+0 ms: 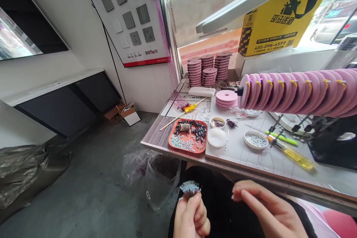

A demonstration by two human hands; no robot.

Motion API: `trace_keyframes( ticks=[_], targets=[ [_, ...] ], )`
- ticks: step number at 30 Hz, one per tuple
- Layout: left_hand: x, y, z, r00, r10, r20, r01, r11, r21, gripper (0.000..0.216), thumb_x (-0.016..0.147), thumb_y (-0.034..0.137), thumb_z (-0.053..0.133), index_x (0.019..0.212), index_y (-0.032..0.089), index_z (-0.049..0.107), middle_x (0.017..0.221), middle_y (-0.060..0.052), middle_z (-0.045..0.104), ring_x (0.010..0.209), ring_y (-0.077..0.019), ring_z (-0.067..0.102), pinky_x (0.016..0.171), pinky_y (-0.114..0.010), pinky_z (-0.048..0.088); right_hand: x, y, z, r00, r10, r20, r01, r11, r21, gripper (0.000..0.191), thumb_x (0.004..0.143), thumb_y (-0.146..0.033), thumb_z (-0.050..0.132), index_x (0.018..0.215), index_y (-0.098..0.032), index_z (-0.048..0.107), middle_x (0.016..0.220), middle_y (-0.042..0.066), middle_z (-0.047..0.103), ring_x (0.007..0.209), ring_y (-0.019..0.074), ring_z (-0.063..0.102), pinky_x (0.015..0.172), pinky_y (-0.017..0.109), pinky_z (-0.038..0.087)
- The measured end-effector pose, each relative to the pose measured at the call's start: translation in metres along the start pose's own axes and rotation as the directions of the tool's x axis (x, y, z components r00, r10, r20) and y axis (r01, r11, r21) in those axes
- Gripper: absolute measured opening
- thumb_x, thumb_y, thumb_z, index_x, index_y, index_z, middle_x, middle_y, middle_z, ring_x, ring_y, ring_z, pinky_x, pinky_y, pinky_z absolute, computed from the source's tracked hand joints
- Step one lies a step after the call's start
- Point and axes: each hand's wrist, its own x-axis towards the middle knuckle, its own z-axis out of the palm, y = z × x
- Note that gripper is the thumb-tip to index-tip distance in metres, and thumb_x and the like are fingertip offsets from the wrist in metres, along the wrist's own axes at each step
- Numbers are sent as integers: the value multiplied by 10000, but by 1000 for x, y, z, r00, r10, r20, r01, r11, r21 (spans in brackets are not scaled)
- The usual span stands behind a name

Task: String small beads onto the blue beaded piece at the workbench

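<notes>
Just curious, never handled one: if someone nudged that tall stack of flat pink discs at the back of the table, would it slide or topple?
The stack of flat pink discs would probably shift or spill rather than roll, since the discs lie flat and apparently loose. They look thin and foam-like, so likely light. Its neighbouring pink stacks stand close and might catch a fall.

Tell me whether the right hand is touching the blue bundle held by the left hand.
Apart. The head view shows the right hand well to the side of the blue bundle, which the left hand pinches, dark clothing showing between.
</notes>
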Motion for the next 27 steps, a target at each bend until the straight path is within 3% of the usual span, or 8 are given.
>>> trace_keyframes(
  ticks=[2, 4, 9, 12, 15, 18, 23, 27],
  targets=[
    [1, 0, 1, 1000, -24, 5, 24, 1000, -9, 432, 444, 400, 816, 554, 157, 477, 353, 135, 293, 347, 7, 102, 334, -144, 92, 7, -3, 0, 970, 238, -52, -217, 942, 257, 152, 704, -373, 646, 705, -222, 665, 725, 5, 651, 683, 124, 611, 665, 184, 503],
    [1, 0, 2, 999, -35, 0, 35, 999, -14, 419, 430, 388, 824, 587, 142, 523, 352, 135, 300, 349, 8, 104, 334, -142, 99, 13, -7, 1, 923, 383, -38, -325, 830, 454, 195, 614, -389, 716, 681, -208, 684, 747, 20, 660, 692, 142, 613, 680, 237, 518],
    [1, 0, 4, 999, -30, -20, 29, 999, -26, 411, 412, 375, 833, 596, 126, 563, 351, 129, 306, 350, 9, 117, 334, -138, 116, 16, -13, 1, 861, 508, -5, -404, 691, 599, 237, 522, -376, 773, 654, -204, 676, 759, 19, 656, 710, 149, 594, 681, 268, 511],
    [2, 0, 4, 999, -28, -25, 28, 999, -25, 414, 396, 375, 838, 594, 124, 574, 350, 127, 309, 347, 9, 125, 335, -137, 120, 19, -17, -4, 899, 438, -15, -387, 810, 440, 244, 609, -431, 707, 689, -208, 646, 685, -11, 601, 586, 94, 500, 548, 198, 450],
    [3, 0, 4, 999, -38, -20, 37, 999, -16, 421, 385, 385, 839, 585, 127, 574, 344, 129, 300, 342, 8, 127, 335, -141, 119, 37, -26, -11, 967, 249, -49, -249, 968, 13, 281, 704, -486, 595, 724, -206, 595, 632, -25, 539, 569, 100, 433, 547, 204, 389],
    [4, 0, 2, 999, -45, -4, 45, 999, 3, 433, 380, 412, 833, 566, 135, 558, 340, 130, 293, 336, 11, 118, 336, -146, 115, 67, -35, -13, 997, 82, 1, -77, 941, -331, 294, 761, -494, 478, 707, -213, 548, 613, -21, 502, 617, 147, 442, 589, 254, 359],
    [6, 2, -1, 999, -34, -7, 34, 999, 18, 432, 390, 431, 825, 549, 138, 551, 339, 128, 293, 326, 12, 121, 334, -152, 116, 97, -36, -5, 992, 110, 53, -75, 892, -445, 221, 693, -388, 529, 565, -208, 523, 527, -30, 465, 576, 148, 407, 563, 269, 284],
    [7, 1, -4, 1000, -26, -5, 26, 1000, 12, 428, 398, 424, 825, 566, 135, 558, 345, 129, 292, 331, 11, 120, 337, -150, 113, 96, -32, -6, 969, 230, 92, -179, 907, -381, 234, 675, -392, 506, 549, -195, 509, 479, -58, 370, 480, 104, 334, 476, 243, 249]
  ],
)
